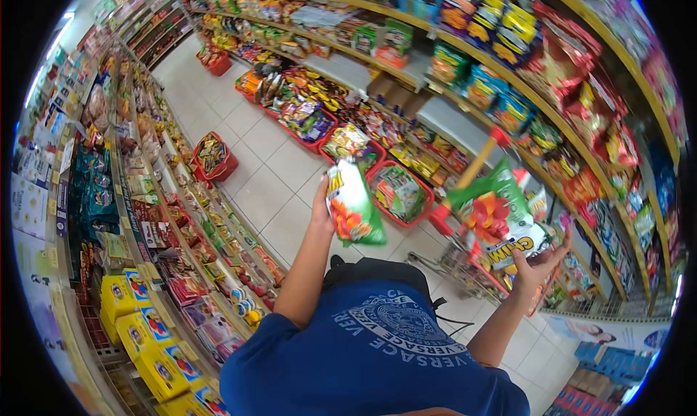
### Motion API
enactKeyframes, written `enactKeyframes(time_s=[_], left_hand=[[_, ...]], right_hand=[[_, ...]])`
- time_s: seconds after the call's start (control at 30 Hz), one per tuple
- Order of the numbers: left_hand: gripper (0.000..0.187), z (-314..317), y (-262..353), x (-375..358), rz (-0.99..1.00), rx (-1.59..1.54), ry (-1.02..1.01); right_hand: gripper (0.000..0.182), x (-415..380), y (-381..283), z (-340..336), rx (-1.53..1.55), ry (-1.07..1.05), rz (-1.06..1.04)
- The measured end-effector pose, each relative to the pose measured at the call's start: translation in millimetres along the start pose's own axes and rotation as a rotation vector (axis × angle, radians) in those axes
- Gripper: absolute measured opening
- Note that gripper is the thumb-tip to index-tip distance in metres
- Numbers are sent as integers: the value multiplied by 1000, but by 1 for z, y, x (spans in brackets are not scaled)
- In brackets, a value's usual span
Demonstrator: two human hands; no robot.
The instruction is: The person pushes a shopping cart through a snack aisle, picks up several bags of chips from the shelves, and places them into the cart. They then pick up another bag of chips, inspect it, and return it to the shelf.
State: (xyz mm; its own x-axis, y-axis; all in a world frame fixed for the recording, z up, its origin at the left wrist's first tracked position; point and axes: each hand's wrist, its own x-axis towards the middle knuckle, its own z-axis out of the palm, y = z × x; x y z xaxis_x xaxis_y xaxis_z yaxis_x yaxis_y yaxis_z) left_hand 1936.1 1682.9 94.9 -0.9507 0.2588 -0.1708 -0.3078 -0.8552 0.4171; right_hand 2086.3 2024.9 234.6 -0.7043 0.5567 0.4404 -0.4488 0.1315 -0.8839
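Observation:
My left hand (321, 207) grips a green and white snack bag (353, 205) by its side, held up in front of my body. A second, similar green and white snack bag (496, 211), with an orange-red picture on it, is in my right hand (536, 269). The thumb of that hand lies on the bag's front, and its other fingers are partly hidden or spread at the edge. This bag is over a shopping cart (475, 276) with red and yellow handle parts, and hides part of it.
Red baskets of packaged snacks (398, 191) line the foot of the right-hand shelves (435, 33). Another red basket (215, 157) stands by the left-hand shelves, on the tiled floor (279, 151). Yellow boxes (149, 336) are stacked at the lower left.

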Motion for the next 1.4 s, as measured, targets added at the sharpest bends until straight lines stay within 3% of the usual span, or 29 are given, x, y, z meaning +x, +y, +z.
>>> enactKeyframes(time_s=[0.07, 0.13, 0.27, 0.33, 0.43, 0.53, 0.6, 0.73, 0.77, 0.8, 0.87, 0.9, 0.93, 1.0, 1.03, 1.13, 1.27, 1.33, 1.37, 1.4], left_hand=[[48, -48, 30, 2, -80, -152, 2], [46, -68, 64, -1, -80, -219, 69], [46, -141, 118, 5, -74, -141, 137], [48, -175, 142, 6, 54, -211, 79], [48, -193, 178, 10, 141, -213, 242], [48, -239, 206, 20, 169, -173, 403], [48, -283, 221, 28, 302, -44, 568], [47, -309, 262, 42, 296, -68, 676], [46, -308, 274, 48, 314, -48, 751], [46, -310, 287, 55, 335, -28, 827], [46, -315, 311, 67, 355, -58, 801], [45, -321, 324, 73, 348, -134, 766], [45, -327, 336, 80, 346, -212, 724], [44, -328, 360, 100, 364, -217, 713], [45, -334, 370, 107, 388, -207, 740], [46, -353, 396, 130, 414, -232, 769], [45, -367, 437, 174, 432, -187, 856], [43, -403, 455, 195, 375, -148, 874], [42, -414, 464, 209, 347, -172, 833], [41, -427, 472, 225, 350, -178, 828]], right_hand=[[99, -5, 28, 52, 51, -35, 6], [72, -12, 78, 86, 176, -98, 359], [64, -25, 131, 201, 259, -211, 528], [65, -31, 171, 241, 219, -199, 516], [59, -31, 203, 295, 258, -191, 787], [41, -27, 270, 320, 355, -191, 1245], [39, -24, 306, 349, 388, -201, 1317], [39, -10, 372, 414, 446, -313, 1497], [52, -4, 394, 428, 461, -400, 1534], [52, 7, 405, 450, 456, -399, 1547], [77, 26, 422, 502, 204, -543, 1448], [100, 44, 406, 538, 151, -523, 1444], [100, 55, 418, 560, 145, -523, 1455], [103, 78, 441, 604, -356, -669, 1159], [103, 90, 452, 625, -363, -670, 1163], [90, 121, 479, 683, -555, -755, 832], [81, 136, 520, 736, -415, -728, 686], [80, 136, 559, 745, -515, -704, 470], [94, 143, 552, 758, -657, -784, 462], [94, 141, 568, 761, -667, -763, 467]])
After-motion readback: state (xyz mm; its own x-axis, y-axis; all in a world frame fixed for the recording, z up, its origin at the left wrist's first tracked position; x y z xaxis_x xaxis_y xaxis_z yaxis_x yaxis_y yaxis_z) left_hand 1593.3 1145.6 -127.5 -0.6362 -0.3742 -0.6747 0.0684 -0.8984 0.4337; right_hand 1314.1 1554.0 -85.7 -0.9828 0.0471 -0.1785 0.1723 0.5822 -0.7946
